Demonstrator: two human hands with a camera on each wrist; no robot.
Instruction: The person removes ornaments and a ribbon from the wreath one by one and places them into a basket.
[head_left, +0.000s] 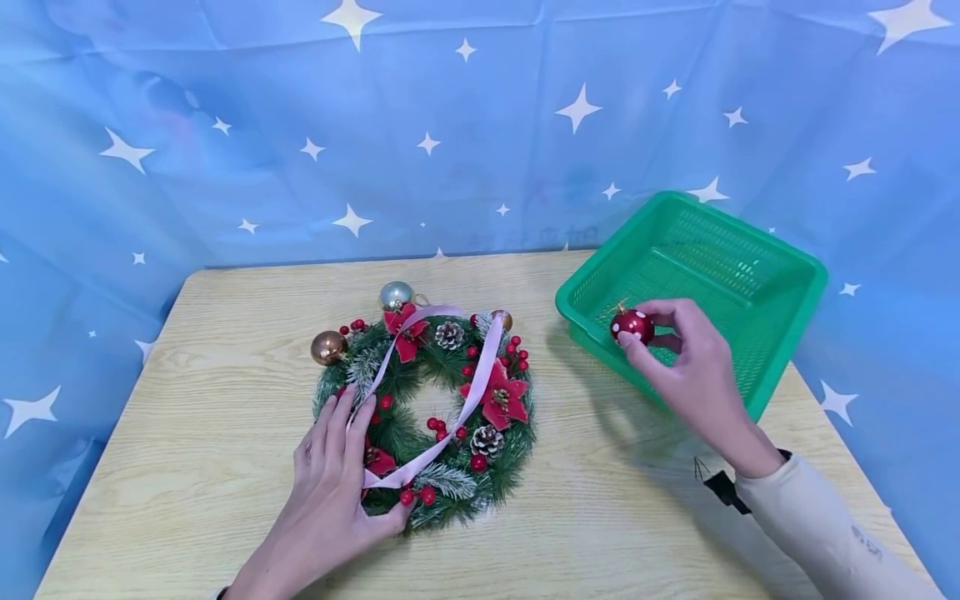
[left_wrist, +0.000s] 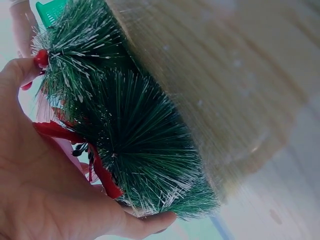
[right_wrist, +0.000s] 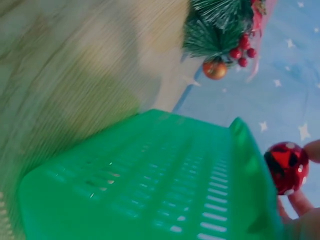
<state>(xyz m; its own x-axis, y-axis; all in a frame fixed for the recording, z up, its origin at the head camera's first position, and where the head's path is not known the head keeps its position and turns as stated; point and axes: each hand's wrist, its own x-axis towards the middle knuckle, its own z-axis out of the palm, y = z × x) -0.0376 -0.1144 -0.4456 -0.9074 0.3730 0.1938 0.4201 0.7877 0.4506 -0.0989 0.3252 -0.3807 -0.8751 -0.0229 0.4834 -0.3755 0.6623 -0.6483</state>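
Observation:
A round green wreath (head_left: 517,454) lies on the table, trimmed with red flowers, berries, frosted pinecones and a loose pink ribbon (head_left: 480,387). My left hand (head_left: 333,487) rests over its near left side, fingers stretched along the greenery and thumb at the front edge by the berries. From the left wrist, the needles fill the space between thumb and fingers. My right hand (head_left: 693,362) pinches a shiny red bauble (head_left: 632,326) with white dots between thumb and fingertips, above the near left rim of the green basket (head_left: 810,275). In the right wrist view the bauble shows beside the basket's wall.
A silver bauble (head_left: 396,295) and a copper bauble (head_left: 328,347) sit at the wreath's outer edge, with another copper one (head_left: 502,319) at its upper right. The light wooden table (head_left: 225,350) meets a blue star-patterned cloth (head_left: 495,142) behind.

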